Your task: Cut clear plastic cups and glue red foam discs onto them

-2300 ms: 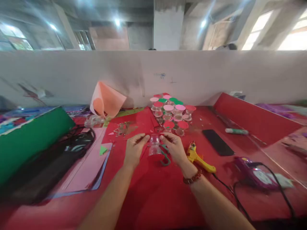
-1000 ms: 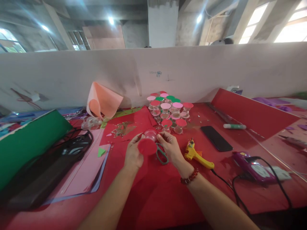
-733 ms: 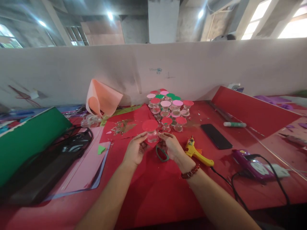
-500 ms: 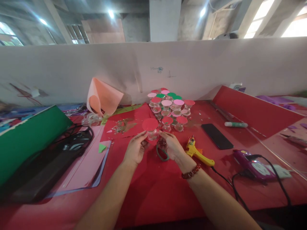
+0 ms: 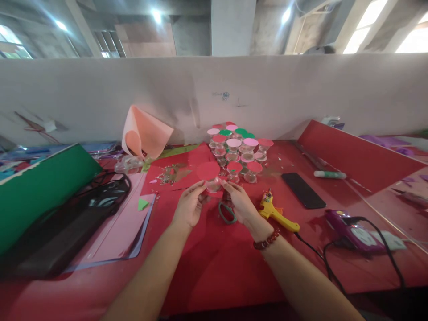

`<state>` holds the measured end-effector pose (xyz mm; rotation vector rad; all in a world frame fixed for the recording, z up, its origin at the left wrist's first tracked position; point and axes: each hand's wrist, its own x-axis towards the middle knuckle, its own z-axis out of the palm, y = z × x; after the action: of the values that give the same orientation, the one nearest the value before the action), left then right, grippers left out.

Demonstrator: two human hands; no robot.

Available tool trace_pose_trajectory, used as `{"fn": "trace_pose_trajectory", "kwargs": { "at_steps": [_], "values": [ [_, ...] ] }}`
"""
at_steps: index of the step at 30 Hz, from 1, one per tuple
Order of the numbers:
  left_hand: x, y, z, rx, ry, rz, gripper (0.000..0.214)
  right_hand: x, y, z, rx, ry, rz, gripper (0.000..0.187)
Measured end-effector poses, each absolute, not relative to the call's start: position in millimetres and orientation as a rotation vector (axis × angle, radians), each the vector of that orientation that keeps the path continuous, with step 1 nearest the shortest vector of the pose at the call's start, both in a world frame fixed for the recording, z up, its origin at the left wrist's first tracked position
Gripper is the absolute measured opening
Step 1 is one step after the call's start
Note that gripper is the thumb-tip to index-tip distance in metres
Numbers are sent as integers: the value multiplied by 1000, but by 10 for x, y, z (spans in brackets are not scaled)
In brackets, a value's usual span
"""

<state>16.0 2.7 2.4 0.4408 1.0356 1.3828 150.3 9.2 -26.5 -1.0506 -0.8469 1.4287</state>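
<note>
Between my two hands is a clear plastic cup (image 5: 213,185), tilted away from me, with a round red disc (image 5: 207,170) at its far end. My left hand (image 5: 190,204) pinches the cup's left side with thumb and fingertips. On its right side, my right hand (image 5: 239,203) grips it the same way. Green-rimmed scissor handles (image 5: 227,213) lie on the table beside my right hand. Just beyond stands a cluster of similar clear cups topped with red, pink and green discs (image 5: 234,142). A yellow glue gun (image 5: 276,214) rests to the right of my right hand.
On the right are a black phone (image 5: 303,190), a glue stick (image 5: 330,174), a purple power strip (image 5: 354,232) with cords, and a red board (image 5: 357,156). To the left lie pink sheets (image 5: 113,227), a black bag (image 5: 73,227) and a green board (image 5: 50,196). A white partition (image 5: 150,84) stands behind.
The cup in my hands has tipped further away from me, so more of its clear near part shows. My hands stay in nearly the same place.
</note>
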Motion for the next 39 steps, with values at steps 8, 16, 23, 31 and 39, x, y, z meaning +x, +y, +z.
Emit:
{"fn": "trace_pose_trajectory", "kwargs": {
  "at_steps": [8,16,23,31,39],
  "values": [
    [152,19,33,486,1003,1285,21,1541,94,-205,-1033,-853,1420,32],
    [115,10,51,536,940,1237,31,1532,106,-272,-1073,-946,1332,31],
    [106,18,99,482,904,1056,14,1654,151,-224,-1126,-1201,1284,34],
    [140,53,-45,423,943,1241,10,1571,118,-236,-1098,-922,1397,34],
    [116,14,24,479,869,1167,13,1579,120,-215,-1089,-898,1363,24]
  ]
}}
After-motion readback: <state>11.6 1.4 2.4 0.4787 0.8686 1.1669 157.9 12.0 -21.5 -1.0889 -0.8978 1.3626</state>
